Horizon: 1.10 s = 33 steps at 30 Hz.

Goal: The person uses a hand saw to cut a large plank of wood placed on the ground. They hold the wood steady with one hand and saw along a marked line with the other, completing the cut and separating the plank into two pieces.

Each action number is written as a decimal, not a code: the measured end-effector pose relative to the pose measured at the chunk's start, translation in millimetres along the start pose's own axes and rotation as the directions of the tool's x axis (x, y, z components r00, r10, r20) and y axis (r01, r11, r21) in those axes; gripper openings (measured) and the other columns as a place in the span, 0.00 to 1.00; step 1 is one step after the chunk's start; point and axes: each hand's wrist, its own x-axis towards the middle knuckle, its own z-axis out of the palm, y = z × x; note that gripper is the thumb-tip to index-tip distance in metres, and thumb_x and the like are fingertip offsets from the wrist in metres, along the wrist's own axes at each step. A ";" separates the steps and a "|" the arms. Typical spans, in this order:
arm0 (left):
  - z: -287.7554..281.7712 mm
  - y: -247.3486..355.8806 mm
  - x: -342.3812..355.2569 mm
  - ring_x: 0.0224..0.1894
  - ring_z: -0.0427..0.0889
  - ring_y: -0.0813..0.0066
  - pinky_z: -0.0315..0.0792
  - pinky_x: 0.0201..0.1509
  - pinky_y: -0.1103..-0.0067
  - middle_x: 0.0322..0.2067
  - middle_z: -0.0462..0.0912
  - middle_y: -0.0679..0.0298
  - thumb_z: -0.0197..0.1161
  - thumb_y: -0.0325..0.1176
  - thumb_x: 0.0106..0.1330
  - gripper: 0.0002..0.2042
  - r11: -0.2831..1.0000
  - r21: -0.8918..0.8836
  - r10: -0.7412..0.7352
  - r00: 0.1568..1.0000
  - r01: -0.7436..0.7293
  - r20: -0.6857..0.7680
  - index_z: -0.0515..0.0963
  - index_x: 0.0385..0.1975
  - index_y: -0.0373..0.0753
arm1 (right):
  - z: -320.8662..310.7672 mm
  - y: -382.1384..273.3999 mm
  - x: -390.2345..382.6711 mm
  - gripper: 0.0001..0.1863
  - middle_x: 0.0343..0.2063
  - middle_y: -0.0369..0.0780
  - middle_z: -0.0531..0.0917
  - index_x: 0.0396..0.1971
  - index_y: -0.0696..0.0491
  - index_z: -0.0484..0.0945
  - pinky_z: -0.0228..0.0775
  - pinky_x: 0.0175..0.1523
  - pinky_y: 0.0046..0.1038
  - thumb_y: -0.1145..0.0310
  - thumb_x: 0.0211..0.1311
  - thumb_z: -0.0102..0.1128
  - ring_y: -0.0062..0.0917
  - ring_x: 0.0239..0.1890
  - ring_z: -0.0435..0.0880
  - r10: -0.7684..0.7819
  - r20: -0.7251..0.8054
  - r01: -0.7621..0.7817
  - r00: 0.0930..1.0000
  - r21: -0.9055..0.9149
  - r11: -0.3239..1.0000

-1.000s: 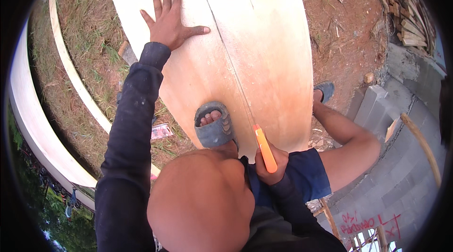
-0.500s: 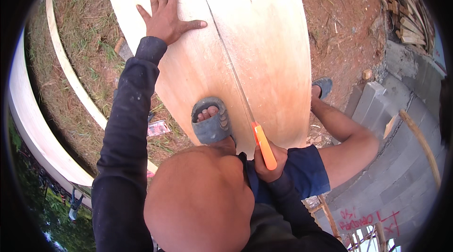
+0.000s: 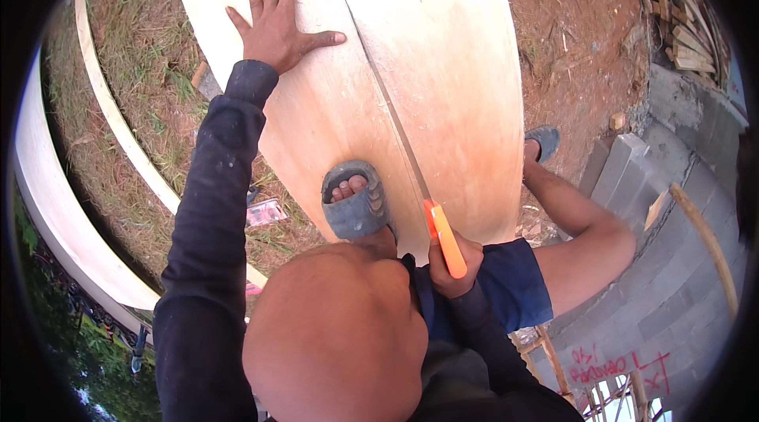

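A broad sheet of pale plywood [image 3: 466, 105] lies in front of me, with a long dark line running down its length. My left hand [image 3: 275, 36] is spread flat on the sheet, left of that line, fingers apart and holding nothing. At the near end, my right hand [image 3: 460, 270] is wrapped round the orange handle of a handsaw [image 3: 447, 246]. The saw's thin grey blade reaches forward along the line; how deep it sits in the wood I cannot tell. Pale sawdust is scattered beside the line. My sandalled foot [image 3: 356, 204] rests on the plywood, left of the saw.
On the grass to the left lie a long narrow wood strip [image 3: 118, 121] and a wide pale board [image 3: 67, 224]. Grey blocks [image 3: 624, 165] and a block wall [image 3: 672, 264] stand at right, with a wooden pole [image 3: 708, 244]. Stacked wood offcuts [image 3: 692, 50] lie far right.
The saw and my right hand have shifted very slightly to the right, and more of the blade's face shows. My left hand stays pressed on the plywood.
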 end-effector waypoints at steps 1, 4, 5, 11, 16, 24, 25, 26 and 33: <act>0.7 3.2 1.8 0.78 0.33 0.40 0.30 0.68 0.29 0.77 0.39 0.45 0.66 0.80 0.39 0.70 1.000 -0.010 0.006 1.000 -0.006 0.006 0.44 0.76 0.38 | 16.6 3.8 31.4 0.12 0.18 0.40 0.78 0.41 0.66 0.81 0.69 0.28 0.23 0.83 0.57 0.55 0.18 0.20 0.77 0.023 -0.001 -0.023 1.000 0.052 0.998; 0.9 7.9 12.9 0.78 0.34 0.40 0.30 0.68 0.29 0.77 0.39 0.45 0.67 0.80 0.39 0.70 1.000 -0.014 0.023 1.000 -0.023 -0.010 0.44 0.76 0.38 | 76.0 15.6 137.6 0.26 0.16 0.44 0.77 0.57 0.63 0.78 0.70 0.26 0.26 0.79 0.54 0.59 0.18 0.18 0.75 0.020 -0.001 -0.020 1.000 0.110 0.994; 1.8 8.0 10.7 0.78 0.34 0.40 0.30 0.68 0.29 0.77 0.39 0.45 0.67 0.80 0.38 0.70 1.000 -0.013 0.025 1.000 -0.025 -0.008 0.44 0.76 0.38 | 83.6 4.7 159.4 0.25 0.15 0.45 0.76 0.56 0.63 0.78 0.70 0.26 0.26 0.78 0.54 0.59 0.18 0.18 0.75 0.031 0.000 -0.031 1.000 0.069 0.997; -10.0 -1.8 4.2 0.78 0.33 0.40 0.30 0.69 0.30 0.76 0.40 0.44 0.68 0.78 0.40 0.70 0.999 0.013 -0.033 0.997 0.032 0.068 0.44 0.76 0.36 | 5.9 -0.3 6.4 0.20 0.30 0.48 0.87 0.49 0.67 0.81 0.75 0.33 0.23 0.84 0.56 0.54 0.23 0.23 0.83 0.021 0.060 -0.020 0.998 -0.019 1.000; 5.2 -1.5 6.4 0.78 0.34 0.40 0.31 0.67 0.28 0.77 0.40 0.46 0.66 0.79 0.41 0.68 0.999 0.023 0.042 0.998 -0.041 -0.040 0.44 0.77 0.40 | 10.3 11.6 19.6 0.30 0.35 0.50 0.87 0.59 0.68 0.73 0.81 0.41 0.29 0.84 0.52 0.55 0.33 0.30 0.89 0.111 0.212 -0.090 0.971 -0.108 0.990; -34.9 27.3 15.8 0.78 0.36 0.41 0.33 0.73 0.37 0.76 0.41 0.44 0.66 0.73 0.48 0.62 0.995 0.054 -0.089 0.979 0.080 0.183 0.47 0.75 0.36 | 12.8 18.2 43.4 0.27 0.34 0.50 0.87 0.58 0.65 0.76 0.78 0.37 0.24 0.83 0.55 0.59 0.27 0.29 0.88 0.046 0.089 -0.047 0.995 0.005 0.999; -15.5 6.0 5.9 0.78 0.35 0.41 0.32 0.71 0.33 0.76 0.40 0.45 0.66 0.77 0.44 0.66 0.998 0.042 -0.043 0.996 0.040 0.079 0.45 0.76 0.38 | 6.7 19.1 46.3 0.26 0.34 0.49 0.87 0.58 0.65 0.76 0.78 0.38 0.23 0.83 0.56 0.59 0.26 0.30 0.88 0.071 0.113 -0.076 0.991 0.036 0.996; -2.3 -6.0 2.1 0.78 0.34 0.40 0.31 0.69 0.29 0.77 0.40 0.46 0.66 0.80 0.40 0.69 0.999 0.033 0.005 1.000 -0.004 -0.028 0.43 0.77 0.40 | 3.4 19.6 49.6 0.25 0.34 0.49 0.87 0.58 0.65 0.76 0.78 0.38 0.23 0.83 0.57 0.59 0.25 0.31 0.88 0.096 0.136 -0.105 0.986 0.061 0.993; -33.9 38.8 -61.5 0.78 0.45 0.53 0.36 0.78 0.49 0.75 0.54 0.54 0.55 0.51 0.74 0.33 0.979 -0.158 -0.142 0.988 0.131 -0.055 0.59 0.73 0.39 | 13.1 25.0 36.3 0.26 0.36 0.49 0.87 0.59 0.64 0.75 0.77 0.37 0.23 0.80 0.58 0.62 0.22 0.32 0.87 0.035 0.090 -0.043 0.995 0.089 0.995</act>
